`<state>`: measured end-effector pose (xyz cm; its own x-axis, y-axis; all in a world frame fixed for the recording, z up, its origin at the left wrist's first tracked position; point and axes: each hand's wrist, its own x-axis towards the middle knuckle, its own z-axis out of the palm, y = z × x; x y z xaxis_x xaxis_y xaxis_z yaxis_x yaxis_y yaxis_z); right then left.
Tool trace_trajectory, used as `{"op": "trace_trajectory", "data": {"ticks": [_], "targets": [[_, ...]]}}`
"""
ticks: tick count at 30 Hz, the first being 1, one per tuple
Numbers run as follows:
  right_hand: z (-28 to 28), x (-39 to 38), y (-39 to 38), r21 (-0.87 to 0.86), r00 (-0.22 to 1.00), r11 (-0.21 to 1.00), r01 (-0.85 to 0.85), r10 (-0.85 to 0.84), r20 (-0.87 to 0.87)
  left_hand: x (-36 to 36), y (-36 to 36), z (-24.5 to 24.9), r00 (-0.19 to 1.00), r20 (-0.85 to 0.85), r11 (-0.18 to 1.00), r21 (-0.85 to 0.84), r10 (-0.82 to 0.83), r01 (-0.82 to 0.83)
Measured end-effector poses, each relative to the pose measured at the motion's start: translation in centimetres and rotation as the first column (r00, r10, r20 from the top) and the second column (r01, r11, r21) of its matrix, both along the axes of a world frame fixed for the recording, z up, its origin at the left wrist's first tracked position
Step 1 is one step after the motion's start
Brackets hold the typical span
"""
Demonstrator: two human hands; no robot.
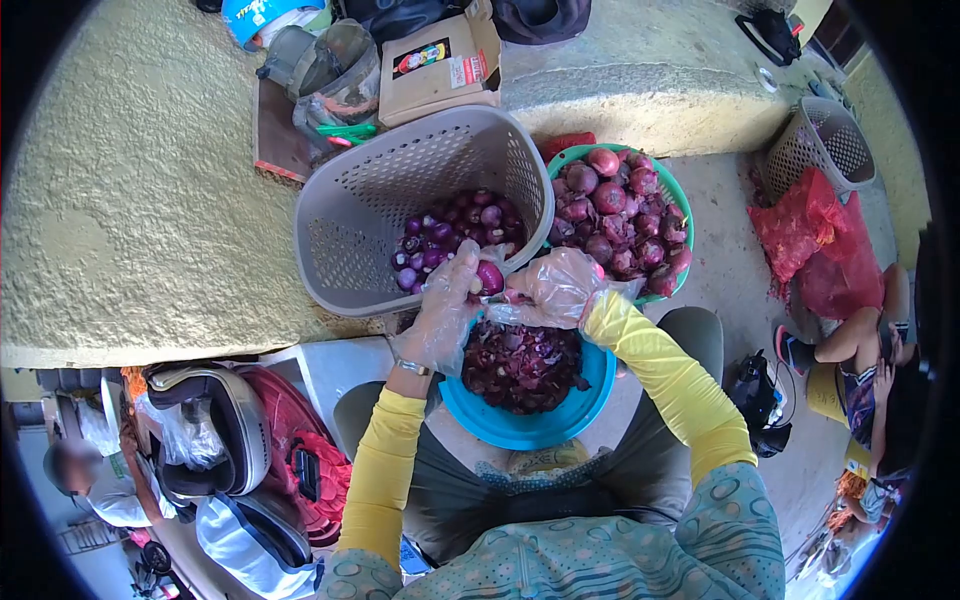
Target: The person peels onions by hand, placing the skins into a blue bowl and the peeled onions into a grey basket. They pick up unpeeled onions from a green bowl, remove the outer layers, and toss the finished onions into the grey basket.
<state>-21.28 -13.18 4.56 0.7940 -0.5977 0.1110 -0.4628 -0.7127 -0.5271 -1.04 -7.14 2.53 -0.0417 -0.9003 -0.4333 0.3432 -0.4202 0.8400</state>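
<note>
My left hand (450, 305), in a clear plastic glove, grips a peeled red onion (487, 279). Close on its right, my right hand (558, 287), gloved too, is closed; a bit of pink shows at its back edge, but what it grips is mostly hidden. Below both hands sits a blue basin (456, 408) full of dark onion skins (525, 368). Just beyond them stands a grey perforated basket (330, 225) with peeled purple onions (478, 215) in its bottom. To its right, a green basin (688, 210) is heaped with unpeeled red onions (610, 198).
A cardboard box (440, 65) and a clear plastic tub (345, 65) stand on the ledge behind the basket. At right are red mesh sacks (830, 250), another grey basket (815, 150) and a seated person (865, 350). Helmets (215, 425) lie at lower left, near another person.
</note>
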Motion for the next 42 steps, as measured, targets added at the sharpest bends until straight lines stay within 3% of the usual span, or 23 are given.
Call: {"op": "trace_trajectory", "data": {"ticks": [4, 7, 10, 12, 15, 20, 22, 23, 24, 25, 27, 28, 29, 31, 32, 34, 37, 42], "targets": [[-0.1, 0.4, 0.5, 0.006, 0.992, 0.995, -0.099, 0.099, -0.079, 0.5, -0.4, -1.2, 0.992, -0.002, 0.99, -0.065, 0.122, -0.122], [-0.1, 0.6, 0.7, 0.084, 0.955, 0.974, -0.209, 0.222, -0.197, 0.6, -0.3, 0.7, 0.988, -0.082, 0.991, -0.025, 0.129, -0.131], [-0.3, 0.7, 0.7, 0.113, 0.92, 0.951, -0.287, 0.307, -0.246, 0.7, 0.1, 1.0, 0.99, -0.048, 0.99, -0.033, 0.136, -0.138], [-1.0, 0.2, 0.5, 0.111, 0.963, 0.963, -0.244, 0.255, -0.093, 0.8, 0.0, 0.8, 0.993, -0.037, 0.992, -0.056, 0.108, -0.11], [-1.3, 0.5, 0.8, 0.094, 0.98, 0.985, -0.148, 0.159, -0.121, 1.2, -0.1, 0.2, 0.993, -0.05, 0.994, -0.035, 0.103, -0.105], [-0.2, 0.2, 0.4, 0.125, 0.963, 0.968, -0.216, 0.232, -0.136, 0.4, -0.2, 0.5, 0.966, -0.206, 0.987, 0.014, 0.158, -0.158], [0.2, 0.1, 0.3, 0.153, 0.96, 0.964, -0.218, 0.24, -0.146, 0.6, -0.3, 0.3, 0.984, -0.153, 0.996, 0.028, 0.091, -0.088], [0.2, 0.0, 0.2, 0.128, 0.977, 0.974, -0.186, 0.197, -0.086, 0.7, -0.2, 0.3, 0.984, -0.153, 0.996, 0.028, 0.092, -0.088], [0.3, -0.1, 0.2, 0.108, 0.988, 0.983, -0.152, 0.155, -0.024, 0.5, -0.2, 1.0, 0.998, -0.049, 0.998, 0.045, 0.043, -0.041], [0.4, -0.1, 0.2, 0.108, 0.988, 0.983, -0.152, 0.155, -0.024, 0.5, -0.1, 1.7, 0.998, 0.055, 0.998, 0.065, -0.009, 0.005], [0.7, 0.0, 0.0, 0.04, 0.996, 0.999, 0.009, -0.006, -0.088, 0.9, 0.0, 2.9, 0.991, 0.099, 0.995, 0.062, -0.086, 0.08], [0.6, -0.1, 0.0, 0.041, 0.996, 0.999, 0.009, -0.006, -0.088, 1.0, 0.1, 3.1, 0.977, 0.14, 0.986, 0.064, -0.163, 0.155], [0.5, -0.1, 0.0, 0.04, 0.998, 0.998, 0.055, -0.055, -0.02, 0.9, 0.1, 2.2, 0.977, 0.14, 0.986, 0.065, -0.163, 0.156], [0.9, 0.1, 0.3, 0.064, 0.987, 0.991, 0.12, -0.126, 0.099, 0.2, -0.3, 0.4, 0.978, 0.207, 0.993, -0.108, -0.027, 0.051], [0.8, 0.1, 0.3, 0.065, 0.987, 0.991, 0.12, -0.126, 0.098, 0.4, -0.1, -0.3, 0.978, 0.207, 0.993, -0.107, -0.028, 0.051], [0.6, 0.1, 0.2, 0.015, 0.986, 0.988, 0.151, -0.151, 0.063, 0.1, 0.0, 0.6, 0.998, 0.058, 0.998, 0.062, -0.023, 0.019], [0.3, 0.0, 0.1, 0.069, 0.992, 0.99, 0.123, -0.125, 0.025, -0.7, 0.3, 2.8, 0.987, 0.151, 0.997, 0.07, -0.047, 0.037], [0.0, 0.1, 0.1, 0.122, 0.994, 0.989, 0.089, -0.095, 0.045, -0.7, 0.2, 1.8, 0.99, 0.124, 0.998, 0.017, -0.06, 0.058]]}}
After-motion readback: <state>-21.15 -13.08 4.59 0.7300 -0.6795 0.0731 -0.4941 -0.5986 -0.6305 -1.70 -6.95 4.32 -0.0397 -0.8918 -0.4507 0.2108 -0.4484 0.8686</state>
